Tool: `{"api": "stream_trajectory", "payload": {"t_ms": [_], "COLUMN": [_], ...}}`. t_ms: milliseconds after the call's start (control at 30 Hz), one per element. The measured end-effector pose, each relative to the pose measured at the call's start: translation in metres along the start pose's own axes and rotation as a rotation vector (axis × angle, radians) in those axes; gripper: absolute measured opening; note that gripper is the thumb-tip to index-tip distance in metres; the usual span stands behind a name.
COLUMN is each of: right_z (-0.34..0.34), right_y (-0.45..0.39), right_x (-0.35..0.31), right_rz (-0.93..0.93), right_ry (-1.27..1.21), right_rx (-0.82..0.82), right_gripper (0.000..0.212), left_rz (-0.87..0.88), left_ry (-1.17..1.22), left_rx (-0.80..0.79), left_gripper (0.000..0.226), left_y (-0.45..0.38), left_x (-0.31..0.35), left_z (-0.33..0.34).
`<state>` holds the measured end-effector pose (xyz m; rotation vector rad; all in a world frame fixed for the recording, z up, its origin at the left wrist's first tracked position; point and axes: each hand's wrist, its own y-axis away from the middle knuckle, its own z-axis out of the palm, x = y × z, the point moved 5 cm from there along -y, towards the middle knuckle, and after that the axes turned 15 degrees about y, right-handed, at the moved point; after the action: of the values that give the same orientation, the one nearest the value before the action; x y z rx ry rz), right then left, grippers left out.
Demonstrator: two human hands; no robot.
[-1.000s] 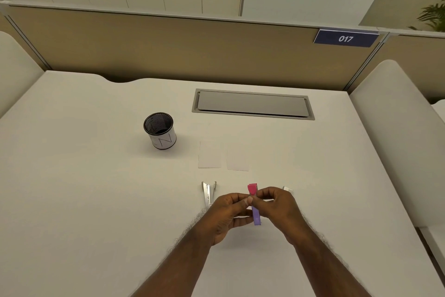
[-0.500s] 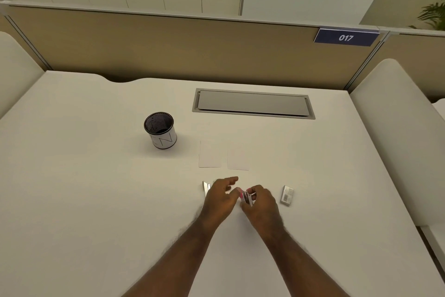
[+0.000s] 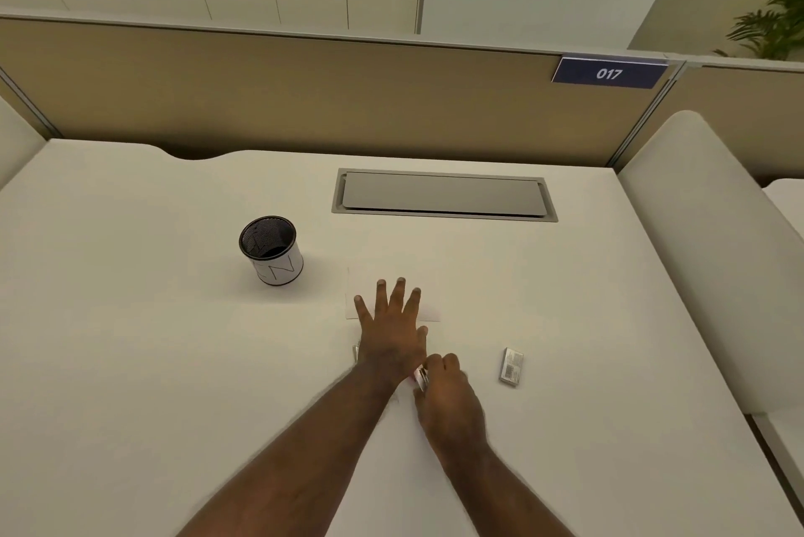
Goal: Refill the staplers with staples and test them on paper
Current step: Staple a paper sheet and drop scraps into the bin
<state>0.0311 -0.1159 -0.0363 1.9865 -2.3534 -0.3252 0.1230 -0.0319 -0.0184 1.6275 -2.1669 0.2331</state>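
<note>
My left hand stretches forward with its fingers spread over two small white paper slips on the white desk. My right hand is closed around a small pink stapler, of which only a sliver shows. A silver stapler lies mostly hidden under my left wrist. A small grey box of staples rests on the desk to the right of my right hand.
A black mesh pen cup with a white sleeve stands to the left. A grey cable hatch is set into the desk behind the papers. A tan partition borders the far edge, and white padded dividers flank the desk.
My left hand let go of the pink stapler and reached forward over the paper slips. My right hand kept the stapler and lowered it toward the desk.
</note>
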Motion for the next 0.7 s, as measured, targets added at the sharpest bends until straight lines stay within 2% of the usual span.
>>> {"api": "stream_trajectory", "payload": {"t_ms": [100, 167, 267, 400, 567, 700], "right_z": [0.003, 0.003, 0.011, 0.01, 0.005, -0.004], "right_y": [0.001, 0.003, 0.005, 0.007, 0.005, 0.004], "right_x": [0.001, 0.002, 0.006, 0.005, 0.008, 0.009], "right_rz": [-0.004, 0.003, 0.028, -0.018, -0.016, 0.014], "right_ry": [0.061, 0.077, 0.054, 0.105, 0.112, 0.117], "right_rx": [0.025, 0.063, 0.01, 0.03, -0.01, 0.003], "right_gripper": [0.04, 0.052, 0.069, 0.079, 0.092, 0.082], "left_rz": [0.035, 0.054, 0.06, 0.042, 0.033, 0.062], "left_ry": [-0.055, -0.082, -0.113, -0.12, -0.075, -0.054], "left_rx": [-0.02, -0.037, -0.062, -0.094, -0.1, -0.093], "left_gripper": [0.064, 0.064, 0.064, 0.066, 0.054, 0.038], "left_y": [-0.013, -0.021, -0.033, -0.044, -0.051, -0.048], "left_x": [0.0, 0.001, -0.001, -0.005, -0.002, 0.001], "left_z": [0.008, 0.013, 0.019, 0.027, 0.025, 0.021]}}
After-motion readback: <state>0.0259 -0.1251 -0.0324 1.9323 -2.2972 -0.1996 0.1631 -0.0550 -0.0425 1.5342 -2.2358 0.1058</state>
